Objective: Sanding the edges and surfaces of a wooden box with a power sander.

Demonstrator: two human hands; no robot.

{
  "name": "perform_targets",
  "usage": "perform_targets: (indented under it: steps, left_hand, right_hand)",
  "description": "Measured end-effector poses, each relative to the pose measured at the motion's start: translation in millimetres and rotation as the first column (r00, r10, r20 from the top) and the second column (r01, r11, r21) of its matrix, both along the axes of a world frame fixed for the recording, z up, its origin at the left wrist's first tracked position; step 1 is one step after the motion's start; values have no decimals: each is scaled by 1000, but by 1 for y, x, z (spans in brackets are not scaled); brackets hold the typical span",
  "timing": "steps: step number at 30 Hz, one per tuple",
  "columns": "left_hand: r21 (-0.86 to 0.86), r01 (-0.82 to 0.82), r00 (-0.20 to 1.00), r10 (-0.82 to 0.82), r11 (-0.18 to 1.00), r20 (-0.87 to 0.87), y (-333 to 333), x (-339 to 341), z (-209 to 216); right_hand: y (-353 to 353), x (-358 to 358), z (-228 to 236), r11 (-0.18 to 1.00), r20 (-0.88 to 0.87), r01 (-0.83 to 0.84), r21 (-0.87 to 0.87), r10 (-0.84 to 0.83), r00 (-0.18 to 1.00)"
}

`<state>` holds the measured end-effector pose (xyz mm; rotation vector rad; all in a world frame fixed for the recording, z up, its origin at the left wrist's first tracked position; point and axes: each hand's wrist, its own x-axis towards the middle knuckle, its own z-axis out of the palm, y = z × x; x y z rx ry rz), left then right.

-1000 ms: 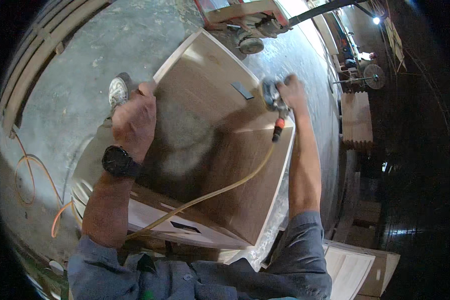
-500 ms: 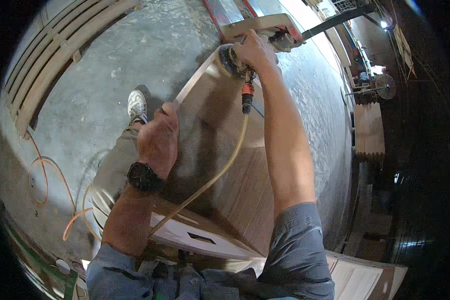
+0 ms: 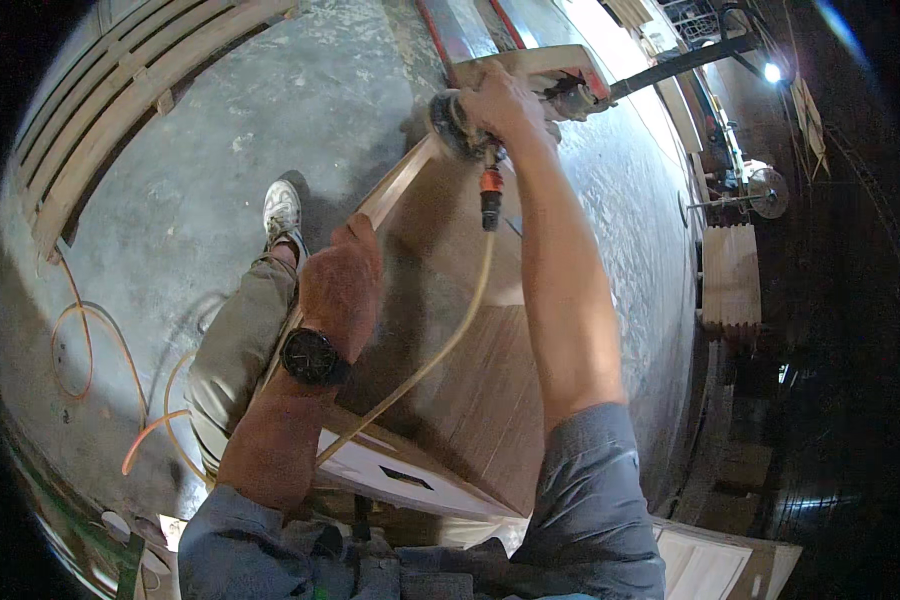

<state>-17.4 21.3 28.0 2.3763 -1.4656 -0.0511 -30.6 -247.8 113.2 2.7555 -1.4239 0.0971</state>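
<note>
Across a grey concrete floor in a dim workshop, I lean over an open wooden box, which spreads directly below me with its plank-grained inner wall showing. A slatted wooden frame lies at upper left, well apart from the box, while equipment with a red-edged body and a dark bar stands just beyond the box's far end. A yellowish hose curves over the box toward me; an orange hose lies looped on the floor to my left. One patterned shoe is planted outside the box's left side. My right hand reaches far forward, fingers wrapped over the top of a round sander, which sits at the far corner of the box, at the end of its left rim. My left hand, nearer my body, holds that same rim with fingers closed on it. A black watch circles my left wrist, and an orange-and-black coupling joins hose to sander.
</note>
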Motion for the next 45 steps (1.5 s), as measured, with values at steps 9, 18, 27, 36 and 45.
perform_targets:
  steps: [9,18,27,36,45]
  left_hand:
    - [51,-52,981,61,997,-185,-7,2,-1]
    - [30,-106,973,110,994,-203,-11,1,-5]
    - [-68,-28,966,10,997,-258,-7,5,-4]
    - [-16,-106,964,99,994,-245,-11,1,-5]
    - [1,31,998,-31,1000,46,-4,5,0]
  right_hand:
    - [-51,-46,-8,998,42,-50,-48,52,998]
    - [-15,-41,1,999,40,34,-42,-32,999]
    - [-2,2,4,1000,2,-2,-31,2,1000]
    - [-56,-87,-9,996,96,72,-54,-66,993]
    - [9,10,-2,994,76,-103,-44,106,991]
